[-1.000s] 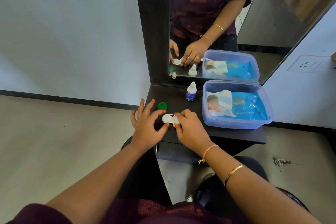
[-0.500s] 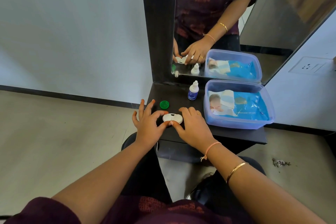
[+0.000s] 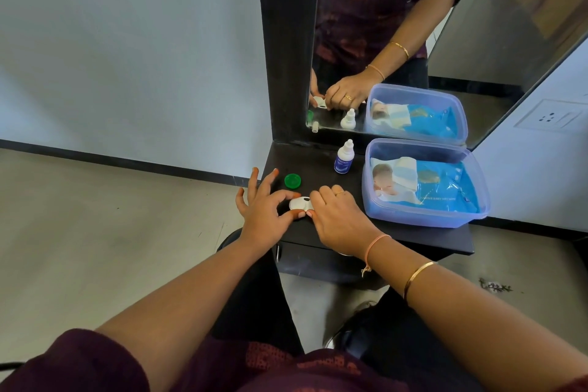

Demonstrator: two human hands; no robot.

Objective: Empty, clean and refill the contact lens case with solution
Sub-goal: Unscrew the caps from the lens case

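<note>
A white contact lens case (image 3: pixel 299 203) lies on the dark shelf (image 3: pixel 321 165) near its front left corner. My left hand (image 3: pixel 262 216) pinches the case's left end between thumb and forefinger, the other fingers spread. My right hand (image 3: pixel 340 219) covers the case's right end with its fingers closed over it. A loose green cap (image 3: pixel 292 181) lies just behind the case. A small white solution bottle with a blue label (image 3: pixel 344 157) stands upright further back, apart from both hands.
A clear plastic box (image 3: pixel 423 219) holding a blue pack of wipes fills the shelf's right side. A mirror (image 3: pixel 397 25) in a dark frame rises behind the shelf. Floor lies to the left and below; a wall socket (image 3: pixel 552 118) is at the right.
The view has shifted slightly. My right hand has slid further over the case's right end, and the case looks tilted a little. The left hand's grip is unchanged.
</note>
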